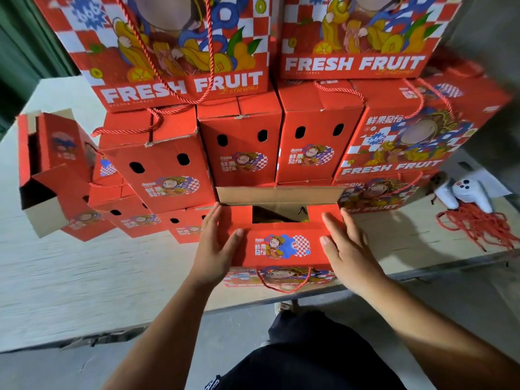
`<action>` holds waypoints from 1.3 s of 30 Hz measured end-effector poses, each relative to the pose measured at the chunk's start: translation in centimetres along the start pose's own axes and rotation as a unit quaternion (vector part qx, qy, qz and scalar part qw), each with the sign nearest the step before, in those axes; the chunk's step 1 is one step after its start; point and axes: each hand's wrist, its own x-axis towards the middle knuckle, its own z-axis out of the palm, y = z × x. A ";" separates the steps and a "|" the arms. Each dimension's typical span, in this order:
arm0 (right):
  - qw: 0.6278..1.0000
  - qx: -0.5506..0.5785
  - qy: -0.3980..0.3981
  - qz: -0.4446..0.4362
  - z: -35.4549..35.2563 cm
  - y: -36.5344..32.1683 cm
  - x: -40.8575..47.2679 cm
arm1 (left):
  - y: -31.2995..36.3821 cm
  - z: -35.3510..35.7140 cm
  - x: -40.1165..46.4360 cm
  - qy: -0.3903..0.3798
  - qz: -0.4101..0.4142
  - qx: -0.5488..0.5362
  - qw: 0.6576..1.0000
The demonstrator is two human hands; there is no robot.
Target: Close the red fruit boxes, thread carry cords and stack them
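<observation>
red fruit boxes [281, 246] with blue-and-white checkered cartoon print, red twisted cords [478, 226], white controller [464, 194], pale table [84, 263]

1. Even, fairly bright light; soft shadows fall toward 3 o'clock of the boxes [281, 153].
2. Table [70, 271] at 8 o'clock smears with motion blur.
3. Wide-angle bending warps the edges.

Red fruit box [281, 243] at near edge of bench [84, 266], top partly open, rear flap [278, 195] raised. Left hand [216, 243] and right hand [347, 243] flat against box sides, fingers straight. Stacked closed boxes [239, 128] behind. Loose red cords [478, 225] near right edge.
</observation>
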 end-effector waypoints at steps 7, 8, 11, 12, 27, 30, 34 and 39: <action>0.988 -0.146 -0.054 -0.012 -1.1 0.0 0.0 | 0.7 0.4 -1.8 -0.071 0.225 0.401 0.885; 0.985 -0.164 -0.054 -0.028 -1.2 0.0 -0.2 | 0.8 0.3 -2.1 -0.108 0.214 0.423 0.874; 0.976 -0.188 -0.078 -0.075 -1.6 0.0 -0.6 | 0.9 0.7 -1.9 -0.162 0.177 0.500 0.832; 0.976 -0.182 -0.087 -0.081 -1.5 0.1 -0.7 | 1.2 0.8 -1.7 -0.171 0.165 0.508 0.828; 0.980 0.157 0.119 -0.013 -8.4 -4.2 5.6 | 1.8 1.2 -1.9 -0.111 0.171 0.457 0.866; 0.998 0.005 -0.004 -0.070 -7.0 -4.1 6.9 | 1.8 1.3 -2.1 -0.076 0.184 0.462 0.864; 0.991 -0.066 -0.020 -0.118 -4.2 -2.2 6.8 | 1.9 2.2 -2.8 0.014 0.165 0.468 0.868; 0.987 -0.096 -0.087 -0.091 -4.0 -1.8 6.5 | 0.7 2.1 -3.8 0.130 0.174 0.391 0.894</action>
